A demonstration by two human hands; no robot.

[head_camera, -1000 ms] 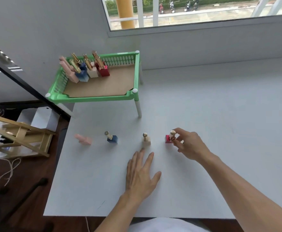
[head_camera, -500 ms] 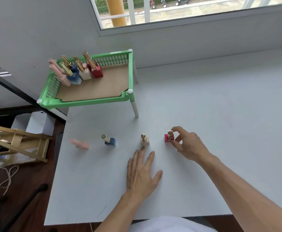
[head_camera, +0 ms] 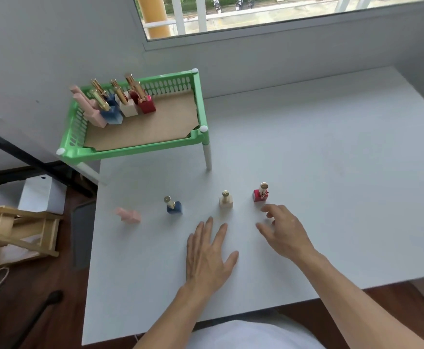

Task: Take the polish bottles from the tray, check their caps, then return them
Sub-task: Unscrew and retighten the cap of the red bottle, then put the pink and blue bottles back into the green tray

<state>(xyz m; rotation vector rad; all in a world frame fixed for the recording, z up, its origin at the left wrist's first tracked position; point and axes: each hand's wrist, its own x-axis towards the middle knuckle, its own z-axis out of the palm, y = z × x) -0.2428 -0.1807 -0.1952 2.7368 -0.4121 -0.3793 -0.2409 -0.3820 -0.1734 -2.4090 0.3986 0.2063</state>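
Four polish bottles stand in a row on the white table point(head_camera: 319, 172), approx. parallel to its near edge: pink bottle point(head_camera: 128, 215) far left w/ a pink cap, blurred; blue bottle point(head_camera: 173, 205) w/ gold cap; cream bottle point(head_camera: 225, 200) w/ gold cap; red bottle point(head_camera: 260, 193) w/ pale cap, far right. All look upright, caps on. Left hand point(head_camera: 207, 258) lies palm-down, flat on the table just in front of the cream bottle, fingers spread, holding nothing. Right hand point(head_camera: 285, 231) hovers just in front & right of the red bottle, fingers loosely curled and released, not touching it; a narrow gap shows btw. fingertips and bottle. Green tray point(head_camera: 140, 152) sits raised on white legs at the table's back-left corner, brown liner inside. In its back-left part stands a tight cluster of more bottles point(head_camera: 120, 104): pink ones at left, then blue, cream, red, most w/ tall gold caps. Rest of the tray floor is bare liner. A window runs along the wall behind.
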